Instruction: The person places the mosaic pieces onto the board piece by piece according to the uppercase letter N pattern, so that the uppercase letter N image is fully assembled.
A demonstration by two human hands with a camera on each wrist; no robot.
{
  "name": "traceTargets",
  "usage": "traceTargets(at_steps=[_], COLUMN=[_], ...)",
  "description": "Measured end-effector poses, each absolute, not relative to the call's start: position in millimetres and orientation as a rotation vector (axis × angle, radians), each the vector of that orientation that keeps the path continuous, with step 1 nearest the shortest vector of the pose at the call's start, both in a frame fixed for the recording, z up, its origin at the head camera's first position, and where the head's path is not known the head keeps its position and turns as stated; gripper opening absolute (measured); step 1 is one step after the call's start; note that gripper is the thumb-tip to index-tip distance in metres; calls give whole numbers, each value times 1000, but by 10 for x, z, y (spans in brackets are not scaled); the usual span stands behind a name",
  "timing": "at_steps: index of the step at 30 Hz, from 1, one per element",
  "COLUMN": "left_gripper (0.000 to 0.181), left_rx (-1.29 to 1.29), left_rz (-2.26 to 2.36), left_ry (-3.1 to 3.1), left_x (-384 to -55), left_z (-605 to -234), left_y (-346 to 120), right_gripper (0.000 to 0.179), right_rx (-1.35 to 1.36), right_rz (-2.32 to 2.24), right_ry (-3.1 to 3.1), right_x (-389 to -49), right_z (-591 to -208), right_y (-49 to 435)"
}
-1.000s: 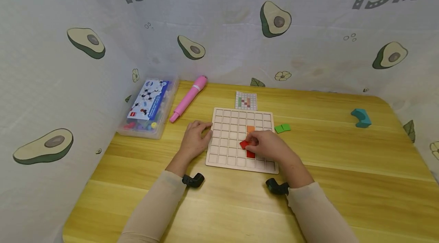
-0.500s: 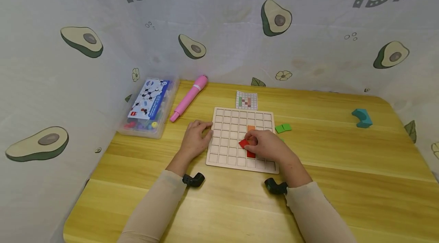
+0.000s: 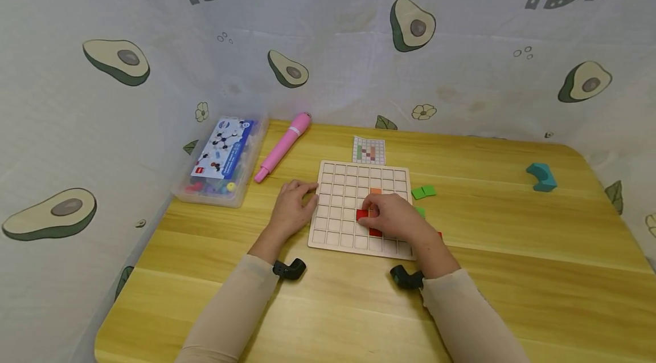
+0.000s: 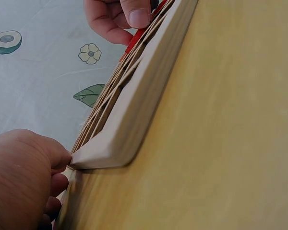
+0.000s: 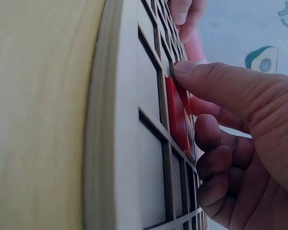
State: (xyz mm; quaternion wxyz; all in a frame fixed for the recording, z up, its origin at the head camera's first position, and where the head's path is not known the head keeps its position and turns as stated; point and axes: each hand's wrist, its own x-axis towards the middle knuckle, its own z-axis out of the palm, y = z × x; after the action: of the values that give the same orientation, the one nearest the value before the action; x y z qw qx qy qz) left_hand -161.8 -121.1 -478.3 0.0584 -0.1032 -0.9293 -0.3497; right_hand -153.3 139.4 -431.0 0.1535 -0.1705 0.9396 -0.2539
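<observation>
My right hand [image 3: 396, 216] pinches a red square tile [image 3: 362, 215] between thumb and fingers, low over the middle of a wooden grid board [image 3: 333, 212]. The tile lies nearly square with the grid lines. Beside it, another red tile [image 3: 376, 232] sits in a cell, and an orange tile [image 3: 376, 191] shows just beyond the fingers. In the right wrist view the thumb presses the near edge of the held tile, above the seated red tile [image 5: 177, 115]. My left hand [image 3: 290, 209] touches the board's left edge with thumb and index finger, the other fingers loosely bent.
Green tiles [image 3: 423, 192] lie right of the board, and a bit of red shows past the right wrist. A printed grid card [image 3: 368, 150] is behind the board. A pink pen-shaped thing [image 3: 282, 147], a clear plastic box [image 3: 217, 160] and a teal block [image 3: 541, 176] stand around.
The right hand has shifted slightly left, turning the red tile from a diagonal to nearly square with the grid. A green and a red piece now show past the right hand. The left hand stays put.
</observation>
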Motion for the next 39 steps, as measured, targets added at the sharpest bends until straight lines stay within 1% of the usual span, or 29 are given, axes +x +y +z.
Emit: traceTargets(at_steps=[8,13,16,19,23,28,39], left_gripper=[36,36,36,35,36,35,35], left_rx=[-300,-300,-301,-300,-300,-295,-289], left_rz=[-1060,-1062,-1065,-1067,-1073,-1077,-1081], left_ry=[-2816,-2816,-2815,-2813,-2814,-2816,-2831], left_x=[-1622,-1613,-1612,-1611,-1612,-1615,-1616], left_z=[-4788,-4764,-4756,-4749,-4735,-4719,-4706], left_y=[-1209,-1196,-1194,-1195,-1198,-1196,-1189], right_gripper=[23,24,25,29,35,35,35], right_rx=[-467,-432,-382,-323,-331,-365,-279], right_rz=[-726,-769,-780,-776,-765,-786,-793], right_ry=[2707,2717,2716,2695,2689,2704,2746], right_x=[-1524,-1483,-1457,-1428,-1384,-1294,-1053], right_z=[-4300,-4253,-4228,-4194,-4146,-4107,-4130], right_y=[1381,1475,1576,1699,1891,2126,2519])
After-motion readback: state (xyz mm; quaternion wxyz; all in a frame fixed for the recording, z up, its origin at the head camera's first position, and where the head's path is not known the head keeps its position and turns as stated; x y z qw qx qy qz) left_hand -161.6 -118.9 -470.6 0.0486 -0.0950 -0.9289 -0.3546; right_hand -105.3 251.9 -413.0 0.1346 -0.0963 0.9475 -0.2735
